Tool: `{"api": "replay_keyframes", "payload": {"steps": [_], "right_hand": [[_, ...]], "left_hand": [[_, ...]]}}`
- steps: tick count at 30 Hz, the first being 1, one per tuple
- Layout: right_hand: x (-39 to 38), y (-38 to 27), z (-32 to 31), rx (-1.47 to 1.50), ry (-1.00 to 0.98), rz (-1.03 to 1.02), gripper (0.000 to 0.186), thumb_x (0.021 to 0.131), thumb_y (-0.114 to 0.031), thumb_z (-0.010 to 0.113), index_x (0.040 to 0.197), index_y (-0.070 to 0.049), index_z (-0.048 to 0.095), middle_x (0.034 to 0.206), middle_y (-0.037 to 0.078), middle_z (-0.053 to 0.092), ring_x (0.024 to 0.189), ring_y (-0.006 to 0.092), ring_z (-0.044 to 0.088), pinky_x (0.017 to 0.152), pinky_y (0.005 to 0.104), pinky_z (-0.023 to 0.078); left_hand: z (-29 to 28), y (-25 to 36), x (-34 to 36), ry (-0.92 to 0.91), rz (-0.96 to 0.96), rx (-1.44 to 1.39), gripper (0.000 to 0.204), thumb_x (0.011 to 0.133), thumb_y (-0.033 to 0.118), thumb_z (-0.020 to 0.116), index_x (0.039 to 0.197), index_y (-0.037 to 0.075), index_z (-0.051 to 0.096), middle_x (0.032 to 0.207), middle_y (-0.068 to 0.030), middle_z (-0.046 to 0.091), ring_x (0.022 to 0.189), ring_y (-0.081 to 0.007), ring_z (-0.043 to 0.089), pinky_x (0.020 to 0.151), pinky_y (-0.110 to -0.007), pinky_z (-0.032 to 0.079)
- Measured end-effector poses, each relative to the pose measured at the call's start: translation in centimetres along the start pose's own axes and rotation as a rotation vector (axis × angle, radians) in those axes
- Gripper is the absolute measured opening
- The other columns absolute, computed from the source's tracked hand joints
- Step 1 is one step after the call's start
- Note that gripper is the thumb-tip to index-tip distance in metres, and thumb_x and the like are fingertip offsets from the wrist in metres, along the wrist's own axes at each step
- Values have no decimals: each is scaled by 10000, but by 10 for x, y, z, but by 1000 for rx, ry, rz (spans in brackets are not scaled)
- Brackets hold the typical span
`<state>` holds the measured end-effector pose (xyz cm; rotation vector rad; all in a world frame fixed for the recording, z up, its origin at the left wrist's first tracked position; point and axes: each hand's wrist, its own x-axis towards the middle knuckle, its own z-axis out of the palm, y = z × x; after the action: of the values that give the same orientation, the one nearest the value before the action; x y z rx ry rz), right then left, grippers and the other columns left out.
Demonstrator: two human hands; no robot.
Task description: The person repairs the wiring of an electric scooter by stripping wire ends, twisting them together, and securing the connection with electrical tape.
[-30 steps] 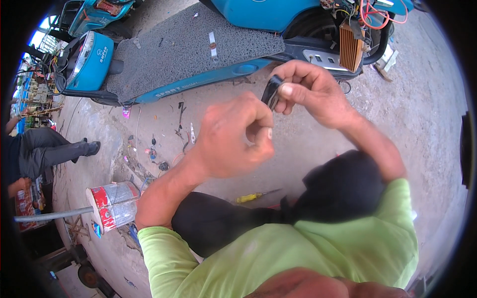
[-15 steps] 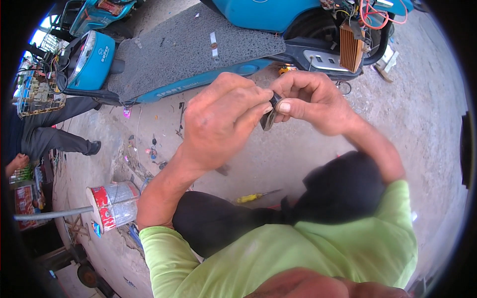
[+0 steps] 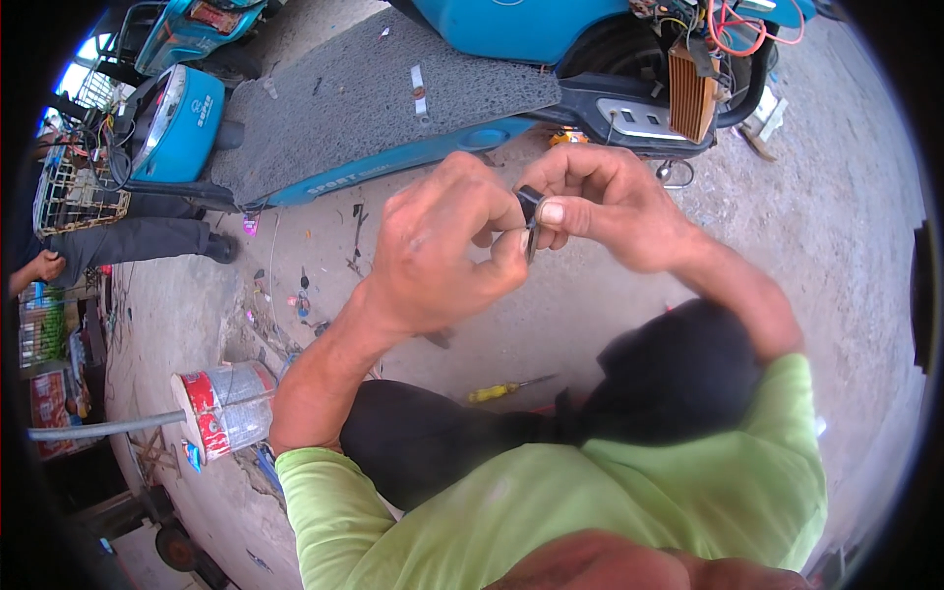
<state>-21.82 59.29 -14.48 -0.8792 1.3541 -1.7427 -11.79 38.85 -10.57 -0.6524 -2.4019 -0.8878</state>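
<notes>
A small black piece (image 3: 529, 196) with a thin dark flap hanging under it sits between my hands, in front of the blue electric scooter (image 3: 393, 169). Its exact kind is too small to make out. My right hand (image 3: 619, 206) pinches it between thumb and curled fingers. On its other side, my left hand (image 3: 442, 251) has its fingers bent, the thumb tip touching the thin flap and the forefinger close to the black part. Below, on the ground between my knees, lies a yellow-handled screwdriver (image 3: 494, 392).
At the left stands a red and silver bucket (image 3: 228, 408) with a grey pipe (image 3: 108, 429) reaching to it. Loose wires (image 3: 742, 34) and a brown finned block (image 3: 692, 93) hang at the scooter's right end. Another person's leg (image 3: 147, 236) shows at the far left; small scraps (image 3: 303, 295) litter the ground.
My left fingers have shifted on the black piece, exposing more of it, and its flap now appears edge-on. The person at the left has moved a foot rightward and down.
</notes>
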Motion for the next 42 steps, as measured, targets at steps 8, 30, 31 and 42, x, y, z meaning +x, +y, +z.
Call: {"api": "replay_keyframes", "payload": {"steps": [8,30,31,42], "right_hand": [[2,10,-11,214,69,-19,310,1039,-244,663,1231,-1,645,986,72,730,876,146,722,756,294,603],[12,-1,-4,-1035,342,-846,441,739,-46,868,1137,-28,678,1032,162,709,909,339,725,779,398,603],[7,-2,-1,-1015,338,-798,449,741,-45,861,1150,-31,676,1044,162,706,935,349,723,790,403,605],[-66,-111,-62,-1105,496,-437,304,901,-67,728,1202,-28,708,961,99,748,862,166,734,805,320,613]], "left_hand": [[-6,-4,3,4,48,-103,208,706,-42,725,870,32,620,820,-85,635,738,-224,625,655,-333,504],[25,-13,-2,114,-748,-951,331,1024,153,651,1284,-45,600,1146,-132,702,980,-207,702,809,-334,581],[26,-13,-1,93,-738,-963,331,1024,153,651,1284,-45,600,1146,-132,702,980,-207,702,809,-334,581],[17,-54,-12,108,-476,-621,363,947,-19,674,1301,-18,597,1150,-114,682,1028,-190,686,863,-316,556]]}}
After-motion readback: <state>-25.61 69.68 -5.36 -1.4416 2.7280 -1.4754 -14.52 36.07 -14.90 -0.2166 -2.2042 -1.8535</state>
